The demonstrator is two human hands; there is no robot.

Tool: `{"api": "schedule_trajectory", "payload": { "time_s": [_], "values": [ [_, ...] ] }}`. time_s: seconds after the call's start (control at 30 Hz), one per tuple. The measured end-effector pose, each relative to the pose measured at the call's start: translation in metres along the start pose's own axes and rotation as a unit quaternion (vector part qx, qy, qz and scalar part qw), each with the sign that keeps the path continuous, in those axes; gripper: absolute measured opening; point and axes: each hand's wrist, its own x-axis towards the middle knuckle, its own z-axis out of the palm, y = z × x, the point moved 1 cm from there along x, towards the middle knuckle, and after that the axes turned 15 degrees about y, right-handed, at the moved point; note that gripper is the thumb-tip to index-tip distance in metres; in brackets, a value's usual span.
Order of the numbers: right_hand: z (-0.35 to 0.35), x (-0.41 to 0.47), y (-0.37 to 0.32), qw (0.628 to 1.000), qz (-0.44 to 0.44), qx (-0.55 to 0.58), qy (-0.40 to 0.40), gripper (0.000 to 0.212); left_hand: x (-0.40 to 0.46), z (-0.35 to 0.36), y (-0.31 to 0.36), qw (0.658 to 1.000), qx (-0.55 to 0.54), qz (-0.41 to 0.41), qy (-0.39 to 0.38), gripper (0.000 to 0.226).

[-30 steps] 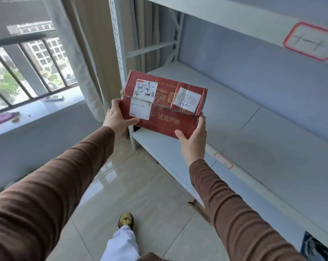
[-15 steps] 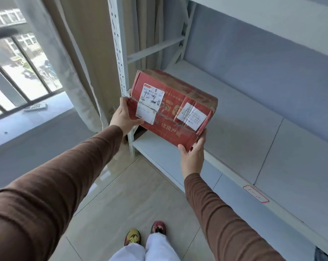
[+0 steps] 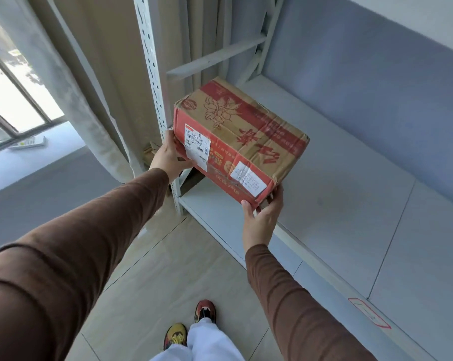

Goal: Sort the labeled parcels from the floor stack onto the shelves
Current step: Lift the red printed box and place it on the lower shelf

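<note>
i hold the parcel [image 3: 236, 144] tilted above the shelf [image 3: 350, 194], left hand [image 3: 169, 157] and right hand [image 3: 263, 220] fingers clamped on its corners; it may slip.

Both hands have carried the red-and-brown parcel [image 3: 239, 143] toward two o'clock, over the shelf board [image 3: 350, 194], tipping it so its brown printed top now faces up, labelled side turned toward the person.
</note>
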Motion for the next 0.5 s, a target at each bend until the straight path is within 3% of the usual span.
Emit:
{"api": "schedule_trajectory", "payload": {
  "time_s": [0.5],
  "values": [
    [0.042,0.046,0.006,0.999,-0.03,0.002,0.028,0.101,0.061,0.035,0.011,1.0,0.0,-0.008,-0.002,0.074]
  ]
}}
